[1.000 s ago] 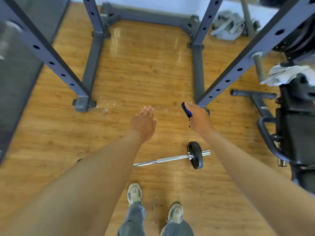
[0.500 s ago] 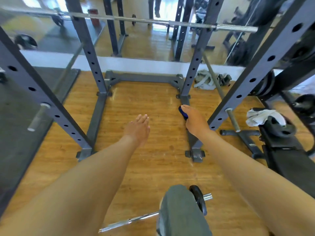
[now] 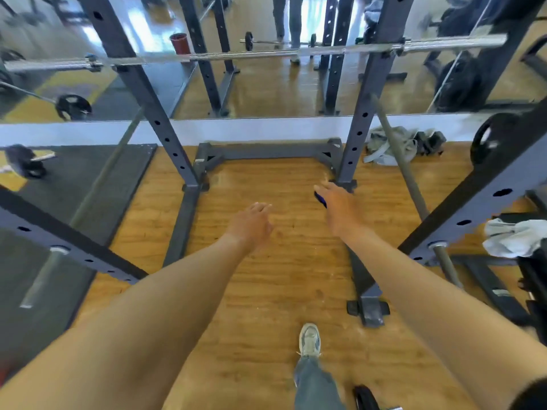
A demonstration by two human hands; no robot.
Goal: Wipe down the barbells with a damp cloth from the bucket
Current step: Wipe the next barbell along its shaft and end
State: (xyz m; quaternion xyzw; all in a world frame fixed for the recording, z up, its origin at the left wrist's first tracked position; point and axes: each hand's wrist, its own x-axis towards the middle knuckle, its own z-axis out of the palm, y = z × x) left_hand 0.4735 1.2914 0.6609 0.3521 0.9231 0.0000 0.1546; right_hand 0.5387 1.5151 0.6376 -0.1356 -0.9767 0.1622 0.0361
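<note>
Blue cloth (image 3: 320, 200): gripped in right hand (image 3: 340, 211), arm outstretched.
Left hand (image 3: 251, 226): fingers relaxed, holding nothing.
Barbell (image 3: 266, 53): racked well beyond both hands.

A long steel barbell (image 3: 266, 53) is resting level across the rack ahead of you (sleeves jutting past both uprights).

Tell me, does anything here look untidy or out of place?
Yes: a crumpled grey cloth heap lies on the wooden floor by the mirror wall, and a white towel is bunched on the bench at right.
</note>
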